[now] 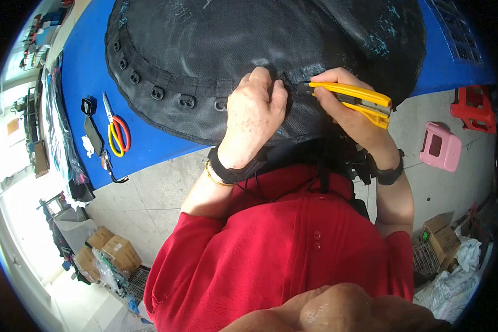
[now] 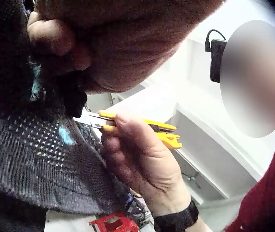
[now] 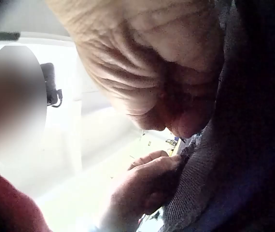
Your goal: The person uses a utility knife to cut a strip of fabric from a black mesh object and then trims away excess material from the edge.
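Note:
A large round black mesh piece [image 1: 205, 50] with a row of black plastic buckles [image 1: 186, 101] along its edge lies across the table's front. My left hand [image 1: 255, 110] pinches the mesh fabric beside the last visible buckle, fingers curled; the same fabric [image 2: 36, 159] fills the left side of the left wrist view. My right hand [image 1: 351, 113] grips a yellow-handled cutter [image 1: 365, 99], whose tip is close to the mesh just right of my left fingers. The left wrist view also shows the right hand [image 2: 144, 162] holding this tool [image 2: 156, 128]. Where exactly its tip touches cannot be told.
On the blue table [image 1: 149, 152], to the left, lie scissors [image 1: 116, 130] with red and yellow handles and a dark strap [image 1: 94, 130]. A pink stool [image 1: 441, 146] and a red stool [image 1: 475, 109] stand on the floor at the right. Cardboard boxes [image 1: 119, 252] are at the lower left.

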The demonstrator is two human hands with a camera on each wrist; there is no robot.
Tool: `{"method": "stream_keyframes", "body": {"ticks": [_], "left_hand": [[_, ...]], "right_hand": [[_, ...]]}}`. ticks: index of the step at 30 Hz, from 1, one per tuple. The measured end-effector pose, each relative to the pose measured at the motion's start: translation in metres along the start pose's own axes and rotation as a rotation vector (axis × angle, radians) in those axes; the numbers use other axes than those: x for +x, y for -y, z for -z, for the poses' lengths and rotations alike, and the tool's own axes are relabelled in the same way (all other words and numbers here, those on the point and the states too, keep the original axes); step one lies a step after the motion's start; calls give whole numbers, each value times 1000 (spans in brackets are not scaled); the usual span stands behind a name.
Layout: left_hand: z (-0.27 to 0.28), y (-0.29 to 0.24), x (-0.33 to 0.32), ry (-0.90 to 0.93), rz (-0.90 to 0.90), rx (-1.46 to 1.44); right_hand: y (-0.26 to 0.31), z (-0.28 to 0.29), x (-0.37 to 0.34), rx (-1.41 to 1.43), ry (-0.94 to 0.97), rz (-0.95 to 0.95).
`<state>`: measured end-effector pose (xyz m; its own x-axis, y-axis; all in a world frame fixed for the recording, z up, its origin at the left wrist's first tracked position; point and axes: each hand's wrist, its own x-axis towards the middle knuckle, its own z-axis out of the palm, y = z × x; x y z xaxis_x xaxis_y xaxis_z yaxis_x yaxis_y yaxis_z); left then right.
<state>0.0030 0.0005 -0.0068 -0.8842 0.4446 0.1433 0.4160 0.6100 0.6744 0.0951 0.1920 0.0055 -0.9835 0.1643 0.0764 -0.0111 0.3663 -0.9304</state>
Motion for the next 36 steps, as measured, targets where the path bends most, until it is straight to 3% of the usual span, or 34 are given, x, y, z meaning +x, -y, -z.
{"method": "stream_keyframes", "body": {"ticks": [2, 8, 15, 18, 21, 24, 36], "left_hand": [[3, -6, 1, 19, 58, -31], [-2, 6, 0, -13, -64, -8], [1, 2, 0, 12, -46, 2], [1, 2, 1, 8, -43, -8], [1, 2, 0, 12, -27, -10], [0, 4, 0, 1, -40, -21], [-1, 4, 0, -5, -44, -14]], "right_hand": [[1, 0, 0, 12, -2, -23], [-3, -2, 4, 64, 3, -38], [5, -10, 19, 220, -35, -128], [-1, -17, 25, 210, -51, -30], [1, -15, 27, 217, 0, -98], [-5, -18, 29, 116, -21, 26], [-6, -14, 25, 46, -22, 67]]}}
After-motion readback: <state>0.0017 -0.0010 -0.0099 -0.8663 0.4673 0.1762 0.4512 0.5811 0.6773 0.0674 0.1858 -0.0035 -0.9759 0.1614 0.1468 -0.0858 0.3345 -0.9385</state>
